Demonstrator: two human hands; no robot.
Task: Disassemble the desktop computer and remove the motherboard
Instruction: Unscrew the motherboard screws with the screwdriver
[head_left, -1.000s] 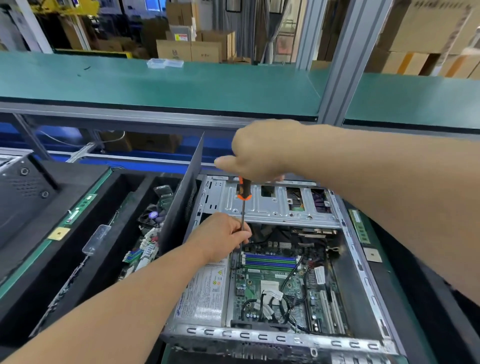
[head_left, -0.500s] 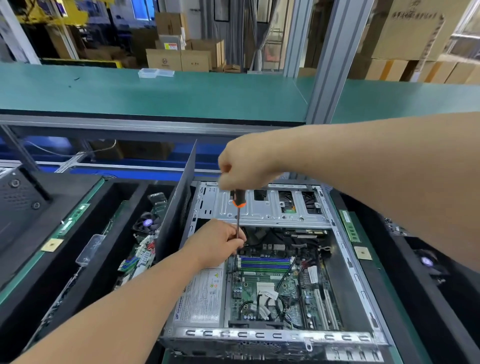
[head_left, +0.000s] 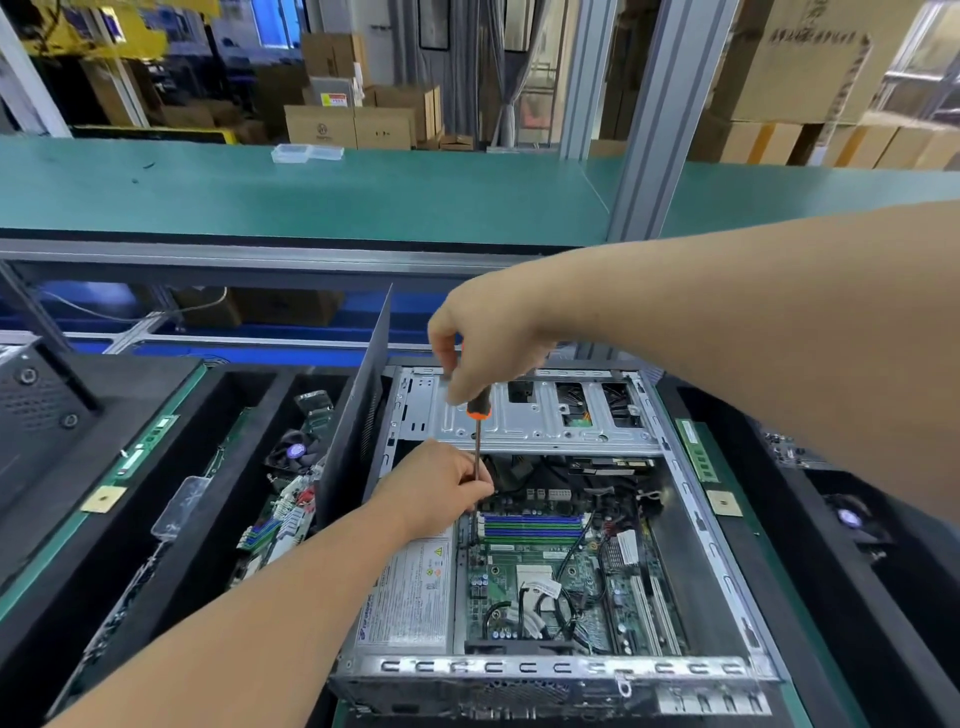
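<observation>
Power supply label (head_left: 410, 597): yellow warning triangle; print illegible.

The one camera is sitting on my head, looking forward and steeply down into the open computer case (head_left: 566, 519) close beneath me. My two forearms are reaching in from the lower left and the right edge. Its wide angle is also taking in the green tabletop (head_left: 311, 192) beyond and the stacked boxes (head_left: 353, 124) far behind.
</observation>
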